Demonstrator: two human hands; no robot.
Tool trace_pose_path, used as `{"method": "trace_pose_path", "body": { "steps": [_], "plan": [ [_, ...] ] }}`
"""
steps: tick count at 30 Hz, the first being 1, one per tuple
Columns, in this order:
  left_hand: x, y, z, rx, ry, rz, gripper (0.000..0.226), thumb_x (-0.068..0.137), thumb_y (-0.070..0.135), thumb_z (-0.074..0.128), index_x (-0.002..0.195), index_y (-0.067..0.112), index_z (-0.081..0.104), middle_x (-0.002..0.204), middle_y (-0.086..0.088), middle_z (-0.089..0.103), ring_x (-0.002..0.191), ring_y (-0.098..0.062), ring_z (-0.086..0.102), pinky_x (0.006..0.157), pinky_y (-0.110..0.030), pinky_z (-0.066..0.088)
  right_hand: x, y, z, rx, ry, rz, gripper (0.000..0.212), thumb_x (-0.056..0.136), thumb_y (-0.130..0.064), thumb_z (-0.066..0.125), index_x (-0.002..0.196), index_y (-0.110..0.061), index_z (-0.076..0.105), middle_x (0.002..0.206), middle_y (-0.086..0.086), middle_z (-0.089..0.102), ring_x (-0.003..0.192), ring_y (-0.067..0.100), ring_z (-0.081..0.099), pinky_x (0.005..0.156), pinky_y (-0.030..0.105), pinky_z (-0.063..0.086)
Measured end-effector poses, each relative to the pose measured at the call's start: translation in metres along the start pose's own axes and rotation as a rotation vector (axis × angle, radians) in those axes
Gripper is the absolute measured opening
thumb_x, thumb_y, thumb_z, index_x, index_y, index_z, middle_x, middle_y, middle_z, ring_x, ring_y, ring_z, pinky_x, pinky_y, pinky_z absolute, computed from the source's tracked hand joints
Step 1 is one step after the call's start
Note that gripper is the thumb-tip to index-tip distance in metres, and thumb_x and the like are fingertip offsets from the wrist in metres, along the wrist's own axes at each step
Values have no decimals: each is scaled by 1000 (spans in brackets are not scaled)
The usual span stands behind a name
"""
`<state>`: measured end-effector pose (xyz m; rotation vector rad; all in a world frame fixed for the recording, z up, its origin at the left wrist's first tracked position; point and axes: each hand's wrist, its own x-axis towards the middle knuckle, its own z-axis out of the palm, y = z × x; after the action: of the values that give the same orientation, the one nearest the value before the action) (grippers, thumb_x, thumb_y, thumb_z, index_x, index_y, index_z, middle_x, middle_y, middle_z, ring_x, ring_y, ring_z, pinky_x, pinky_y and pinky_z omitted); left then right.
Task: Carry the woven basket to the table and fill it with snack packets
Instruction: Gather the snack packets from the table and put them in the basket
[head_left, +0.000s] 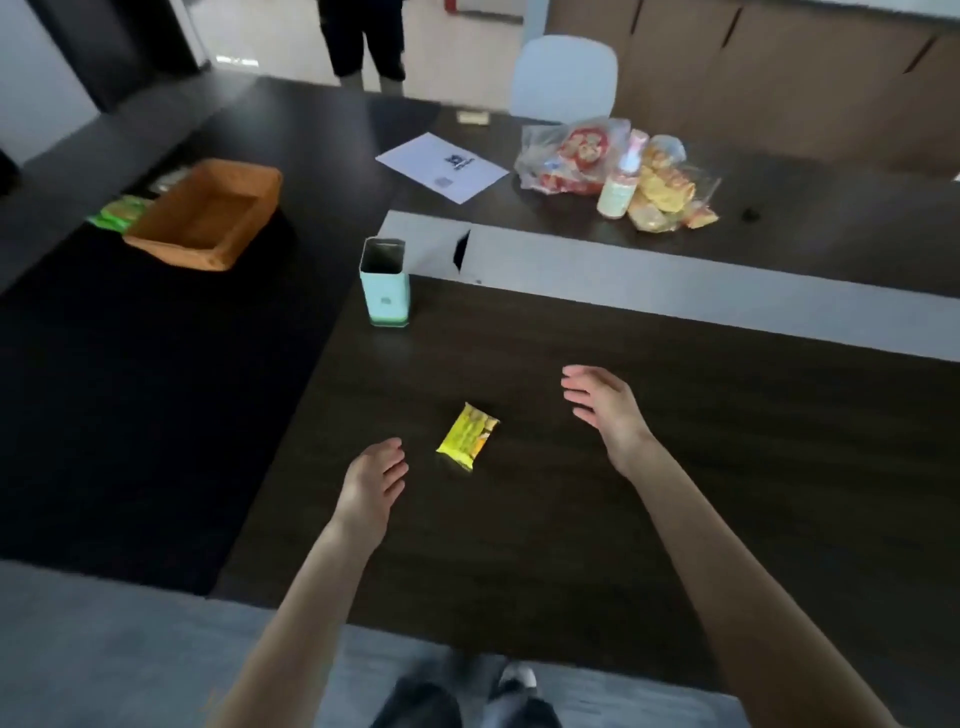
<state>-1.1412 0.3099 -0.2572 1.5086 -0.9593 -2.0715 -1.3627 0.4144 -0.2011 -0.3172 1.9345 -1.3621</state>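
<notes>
I see my 2 hands over the dark wood-grain desk, both slack and holding nothing. A glossy yellow packet, flat and rectangular, lies on the desk between them, just beside the left hand and a bit farther from the right hand. The woven basket, orange and rectangular with sloped walls, sits empty on a lower dark surface far to the left, well apart from both hands, with green packets touching its left side. A mint tin stands upright near the desk edge. A clear plastic bag of snacks lies further back.
</notes>
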Motion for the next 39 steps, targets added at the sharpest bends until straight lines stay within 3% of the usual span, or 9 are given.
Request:
{"method": "trace_pose_path", "body": {
  "steps": [6, 12, 16, 21, 24, 26, 30, 35, 39],
  "plan": [
    [40, -33, 37, -84, 100, -239, 47, 99, 18, 33, 144, 3, 35, 152, -17, 35, 139, -32, 37, 114, -40, 28, 76, 34, 33, -204, -144, 153, 34, 91, -16, 48, 122, -12, 61, 133, 8, 57, 127, 24, 51, 109, 36, 37],
    [72, -36, 70, -141, 146, -339, 49, 98, 18, 39, 144, 1, 34, 151, -15, 36, 138, -30, 38, 113, -40, 28, 114, 54, 74, -423, -347, 254, 52, 94, -21, 45, 144, -11, 38, 153, 7, 36, 140, 23, 34, 111, 32, 27],
    [85, -35, 70, -153, 176, -338, 47, 99, 17, 36, 143, 1, 36, 149, -13, 40, 138, -27, 38, 113, -38, 28, 114, 63, 85, -488, -403, 260, 52, 94, -23, 46, 143, -8, 38, 151, 10, 39, 139, 24, 36, 111, 32, 28],
    [91, -31, 71, -130, 170, -316, 43, 98, 16, 35, 138, 3, 42, 135, -13, 51, 131, -26, 46, 109, -35, 34, 102, 71, 83, -483, -373, 268, 43, 91, -20, 44, 116, 14, 51, 126, 32, 52, 122, 43, 48, 105, 51, 34],
    [88, -22, 72, -111, 159, -260, 45, 99, 19, 36, 142, 5, 39, 142, -13, 48, 133, -25, 45, 111, -34, 34, 91, 64, 74, -410, -316, 251, 37, 91, -19, 44, 115, 9, 55, 122, 28, 57, 119, 38, 52, 105, 47, 37],
    [80, -11, 74, -93, 131, -192, 46, 99, 19, 37, 143, 7, 39, 142, -13, 50, 133, -25, 45, 108, -32, 34, 85, 56, 68, -360, -289, 202, 28, 91, -19, 46, 112, -8, 61, 113, 15, 62, 118, 29, 55, 105, 43, 40],
    [43, 24, 77, -70, 75, 6, 45, 99, 18, 36, 143, 7, 39, 137, -11, 54, 127, -23, 51, 107, -29, 33, 64, 27, 56, -244, -246, 71, 21, 88, -22, 50, 107, -22, 60, 121, 7, 61, 116, 20, 57, 106, 41, 42],
    [-17, 65, 68, -40, 25, 269, 44, 99, 15, 38, 142, 9, 41, 97, 9, 63, 92, -4, 59, 94, -24, 41, 17, -24, 50, -118, -303, -105, 19, 92, -18, 48, 107, -19, 60, 123, 10, 60, 108, 17, 59, 91, 27, 46],
    [-63, 79, 39, -24, 58, 419, 42, 99, 21, 39, 140, 13, 47, 109, 2, 67, 114, -15, 59, 112, -34, 36, -23, -54, 62, -89, -384, -213, 20, 94, -19, 48, 110, -21, 60, 126, 7, 58, 111, 16, 58, 93, 26, 46]
  ]
}}
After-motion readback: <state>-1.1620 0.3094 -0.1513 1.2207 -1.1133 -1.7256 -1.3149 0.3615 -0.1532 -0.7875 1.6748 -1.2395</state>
